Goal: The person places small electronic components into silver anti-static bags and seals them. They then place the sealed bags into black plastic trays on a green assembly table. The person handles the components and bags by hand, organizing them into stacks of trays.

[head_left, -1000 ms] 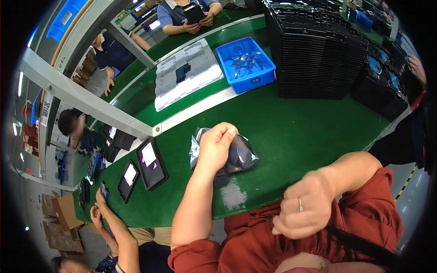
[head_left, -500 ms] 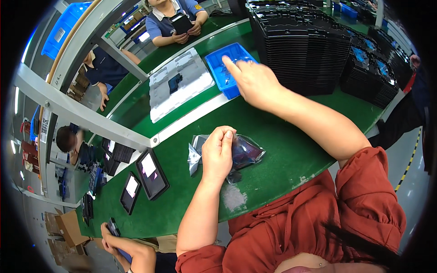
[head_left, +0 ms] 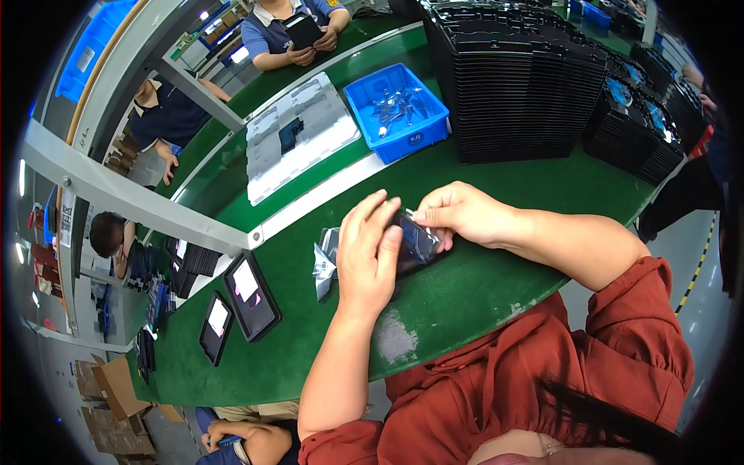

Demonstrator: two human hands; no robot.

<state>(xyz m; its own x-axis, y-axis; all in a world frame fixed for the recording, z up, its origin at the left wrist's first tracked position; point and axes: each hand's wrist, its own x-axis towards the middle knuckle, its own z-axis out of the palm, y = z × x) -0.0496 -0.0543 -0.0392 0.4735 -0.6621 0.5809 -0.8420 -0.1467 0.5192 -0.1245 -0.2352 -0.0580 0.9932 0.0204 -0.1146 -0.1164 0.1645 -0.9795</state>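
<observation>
A dark, glossy flat part (head_left: 418, 242) with a shiny, film-like surface lies between my hands over the green table. My left hand (head_left: 366, 252) grips its left side, thumb on the near side and fingers over the far edge; the fingertips are partly hidden. On its right side my right hand (head_left: 465, 215) pinches the upper edge, with fingertips showing below the part. Whether it also pinches a film there, I cannot tell. A crumpled silvery plastic piece (head_left: 323, 271) lies just left of my left hand.
A blue bin (head_left: 446, 116) with small clear plastic pieces stands beyond my hands. Left of it is a pale tray (head_left: 263, 178) bearing a dark part. Tall black tray stacks (head_left: 515, 108) rise at right. Two black trays (head_left: 263, 322) (head_left: 208, 345) lie left, near a metal post (head_left: 155, 198). Co-workers sit around.
My right hand has come back from the blue bin to the dark part. My left hand has loosened from a closed pinch, its fingers now longer over the part. The bin stands slightly turned.
</observation>
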